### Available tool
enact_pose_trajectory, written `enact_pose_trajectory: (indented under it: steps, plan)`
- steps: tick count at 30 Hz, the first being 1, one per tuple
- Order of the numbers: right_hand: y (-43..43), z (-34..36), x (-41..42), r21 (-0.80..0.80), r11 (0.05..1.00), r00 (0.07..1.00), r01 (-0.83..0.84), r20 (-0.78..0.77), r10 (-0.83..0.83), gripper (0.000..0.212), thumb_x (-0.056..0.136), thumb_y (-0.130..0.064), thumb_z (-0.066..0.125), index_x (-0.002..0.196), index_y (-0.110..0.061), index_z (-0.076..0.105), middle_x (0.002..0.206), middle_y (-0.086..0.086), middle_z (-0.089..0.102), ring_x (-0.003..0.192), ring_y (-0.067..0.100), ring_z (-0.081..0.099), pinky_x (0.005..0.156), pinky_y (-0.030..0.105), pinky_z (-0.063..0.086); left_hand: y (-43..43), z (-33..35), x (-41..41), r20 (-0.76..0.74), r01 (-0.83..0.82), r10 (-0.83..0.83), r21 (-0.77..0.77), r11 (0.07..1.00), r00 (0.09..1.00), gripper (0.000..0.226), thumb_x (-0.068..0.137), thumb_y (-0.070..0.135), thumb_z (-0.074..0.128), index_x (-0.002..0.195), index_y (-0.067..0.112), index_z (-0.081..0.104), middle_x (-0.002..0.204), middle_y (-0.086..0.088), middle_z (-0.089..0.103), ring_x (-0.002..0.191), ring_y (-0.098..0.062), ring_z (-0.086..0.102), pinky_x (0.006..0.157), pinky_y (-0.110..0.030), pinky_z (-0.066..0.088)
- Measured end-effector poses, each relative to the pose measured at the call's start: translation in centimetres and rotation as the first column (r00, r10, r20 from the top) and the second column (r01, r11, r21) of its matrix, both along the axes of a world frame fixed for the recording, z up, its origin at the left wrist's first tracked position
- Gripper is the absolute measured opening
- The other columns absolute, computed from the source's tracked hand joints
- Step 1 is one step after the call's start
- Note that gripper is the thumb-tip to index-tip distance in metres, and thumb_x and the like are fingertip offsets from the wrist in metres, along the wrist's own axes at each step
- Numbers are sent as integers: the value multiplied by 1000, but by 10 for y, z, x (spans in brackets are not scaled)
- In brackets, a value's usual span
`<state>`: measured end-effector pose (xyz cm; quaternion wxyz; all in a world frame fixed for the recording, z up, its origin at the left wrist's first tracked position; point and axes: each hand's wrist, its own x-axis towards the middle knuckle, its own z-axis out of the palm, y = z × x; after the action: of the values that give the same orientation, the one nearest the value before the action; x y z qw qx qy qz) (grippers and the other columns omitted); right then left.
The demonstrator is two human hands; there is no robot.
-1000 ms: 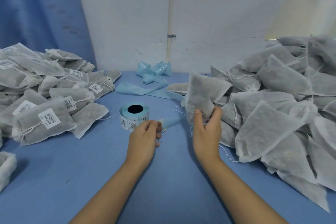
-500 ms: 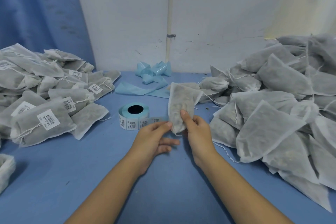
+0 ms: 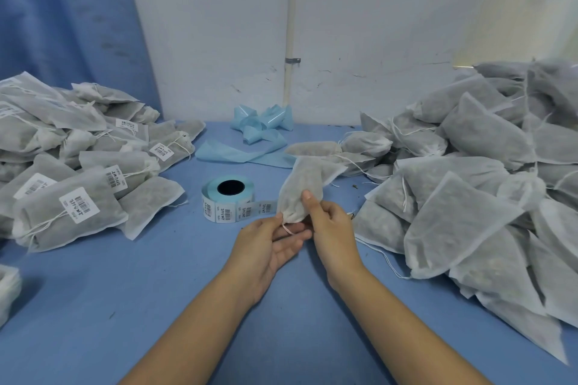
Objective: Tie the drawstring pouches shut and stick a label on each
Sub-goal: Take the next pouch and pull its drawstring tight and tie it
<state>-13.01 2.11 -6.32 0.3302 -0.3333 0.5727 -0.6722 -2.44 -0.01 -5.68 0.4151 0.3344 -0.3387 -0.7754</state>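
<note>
Holding one grey pouch (image 3: 305, 187) raised off the blue table (image 3: 140, 297), near the middle of it, with the gathered end low and toward the camera and the far end tilted up and to the right. Clasping it with the right grip (image 3: 328, 225): thumb pressed on the front face, fingers curled round behind the lower part. Pinching the pouch's lower left corner with the left grip (image 3: 269, 244) between thumb and forefinger, the other fingers straight beneath it, palm turned up. Carrying a thin loop of drawstring (image 3: 287, 230) just under that corner, across the left fingers.

Just beyond the left grip, flat on the table: a label roll (image 3: 226, 194) with a blue rim and dark core, and a loose label strip (image 3: 247, 212) of barcode labels trailing right until hidden behind the held pouch.

Left of the roll, well apart from both grips: a heap of labelled pouches (image 3: 78, 172), each with a white barcode sticker and cord wound at the neck.

On the right, spreading from the wall to the near edge: a bigger pile of plain pouches (image 3: 469, 197), loose cords hanging out, the nearest ones just beside the right grip.

At the back of the table, against the white wall (image 3: 375, 25): crumpled pale blue backing paper (image 3: 259, 131). Far left, a blue curtain (image 3: 62, 9).
</note>
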Motion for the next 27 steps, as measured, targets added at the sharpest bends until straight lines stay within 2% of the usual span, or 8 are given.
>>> enact_pose_trajectory:
  steps: [5, 7, 10, 13, 16, 19, 22, 27]
  plan:
    - [0, -2, -2, 30, 999, 993, -16, -114, 20, 38, 90, -35, 63, 88, 3, 61, 76, 6, 63, 71, 16, 58, 71, 29, 46, -1, -1, -1, 31, -10, 11, -12, 1000, 999, 15, 93, 18, 58, 92, 3, 64, 60, -4, 65, 54, -13, 65, 49, -18, 52]
    - [0, -2, -4, 40, 999, 991, 24, -134, -18, 37, 89, -42, 62, 94, -5, 64, 88, 4, 70, 82, 17, 65, 80, 26, 49, -1, -1, -2, 69, -12, 15, -40, 999, 997, 17, 92, 21, 60, 87, 5, 63, 57, -3, 63, 50, -12, 63, 48, -18, 50]
    - [3, -1, -6, 58, 992, 954, 113, -287, -92, 38, 90, -49, 55, 79, -13, 62, 73, -6, 65, 67, 3, 58, 62, 10, 41, -1, -2, -4, 80, -48, 53, -74, 996, 995, 16, 93, 18, 58, 84, 6, 61, 55, -2, 61, 46, -10, 58, 45, -16, 46]
    - [6, 0, -6, 88, 995, 935, 56, -354, -21, 35, 91, -37, 57, 62, -20, 66, 61, -13, 66, 56, -3, 53, 61, 15, 39, -1, -2, -3, -3, -58, 58, -75, 995, 998, 10, 94, 8, 53, 92, 7, 62, 56, -2, 59, 46, -11, 55, 47, -17, 45]
    - [8, 2, -1, 74, 994, 951, -77, -293, 95, 32, 88, -21, 61, 57, -20, 68, 64, -7, 68, 65, 3, 58, 70, 25, 45, -2, -2, -1, -5, -26, 26, -105, 994, 1000, 16, 94, 1, 49, 95, 9, 62, 56, -3, 56, 46, -12, 52, 49, -20, 44]
    - [9, 7, 2, 41, 984, 973, -171, -152, 175, 24, 84, -11, 63, 62, -17, 72, 62, -4, 65, 64, 6, 57, 65, 22, 45, 0, -1, -3, 49, 12, -4, -158, 987, 999, 24, 93, -3, 43, 98, 12, 61, 54, -2, 51, 46, -12, 50, 50, -22, 42]
    - [9, 11, 2, 44, 986, 986, -159, -34, 161, 16, 82, -7, 64, 69, -12, 72, 68, -3, 69, 70, 10, 60, 69, 23, 47, 2, -1, -6, 68, 22, -11, -163, 986, 998, 29, 92, -7, 41, 98, 14, 61, 56, -1, 44, 43, -9, 43, 48, -21, 36]
    - [7, 18, -4, 103, 988, 976, -115, 196, 93, 15, 82, -4, 59, 71, -9, 69, 68, -1, 69, 68, 10, 58, 62, 19, 41, 4, 1, -12, 80, 82, -73, -111, 990, 994, 32, 90, -9, 35, 101, 12, 58, 46, 4, 31, 38, -7, 28, 38, -17, 23]
